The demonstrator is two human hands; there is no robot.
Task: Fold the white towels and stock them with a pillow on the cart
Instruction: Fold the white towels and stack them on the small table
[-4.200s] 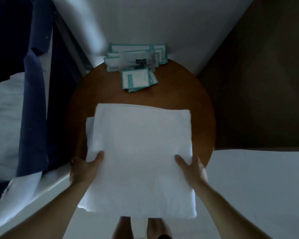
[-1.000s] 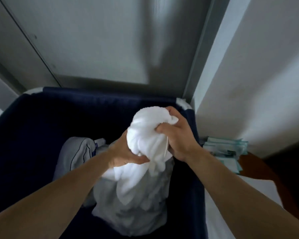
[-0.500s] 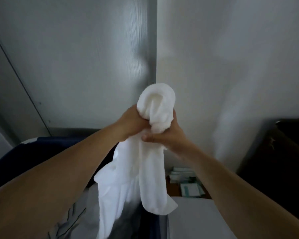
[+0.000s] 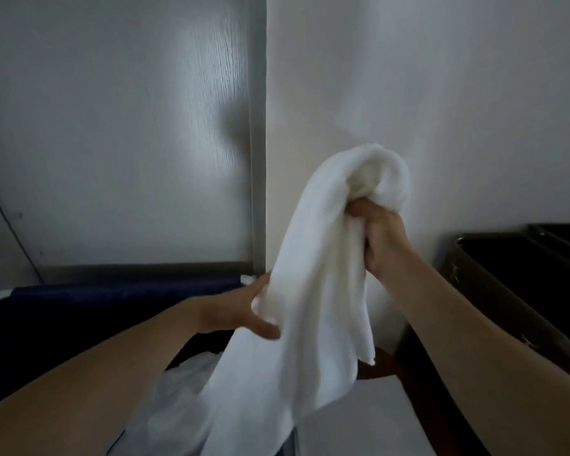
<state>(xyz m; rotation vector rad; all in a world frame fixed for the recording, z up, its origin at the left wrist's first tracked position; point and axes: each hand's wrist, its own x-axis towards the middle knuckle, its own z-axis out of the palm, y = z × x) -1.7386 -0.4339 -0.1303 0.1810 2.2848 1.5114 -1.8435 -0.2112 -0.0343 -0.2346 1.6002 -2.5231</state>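
Since a moment ago your hands part: right hand (image 4: 380, 238) grips the towel (image 4: 310, 324) bunched high, left hand (image 4: 231, 311) pinches lower, likely hunting an edge to spread it.

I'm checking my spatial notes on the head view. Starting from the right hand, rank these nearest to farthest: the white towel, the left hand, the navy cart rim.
1. white towel: gripped at its bunched top by the right hand itself.
2. left hand: lower and to the left, holding the towel's hanging part.
3. navy cart rim: farther left, beyond the left hand.
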